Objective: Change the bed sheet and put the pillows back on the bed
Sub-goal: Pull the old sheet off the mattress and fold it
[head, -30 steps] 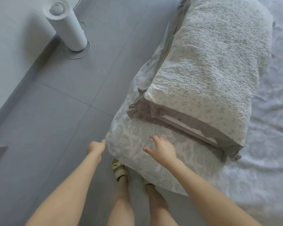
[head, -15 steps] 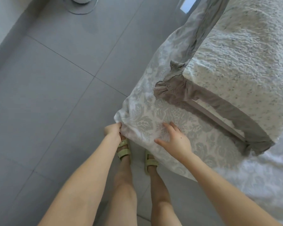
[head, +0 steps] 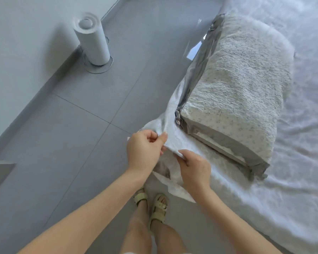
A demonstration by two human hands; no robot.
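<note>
A white patterned bed sheet (head: 292, 208) covers the bed on the right. Its corner (head: 170, 143) is lifted off the mattress corner. My left hand (head: 144, 150) pinches the sheet's edge between thumb and fingers. My right hand (head: 194, 168) grips the same corner just below and to the right. A folded cream quilt with a grey border (head: 240, 92) lies along the bed's left edge, just beyond my hands. No pillows are in view.
Grey tiled floor (head: 81, 134) stretches to the left. A white cylindrical appliance (head: 92, 41) stands by the wall at the upper left. My feet in pale green sandals (head: 151, 206) stand against the bed corner.
Both hands left the mattress corner, came together and took hold of the sheet's corner, lifting it up. The view tilted up, bringing the white appliance back into sight.
</note>
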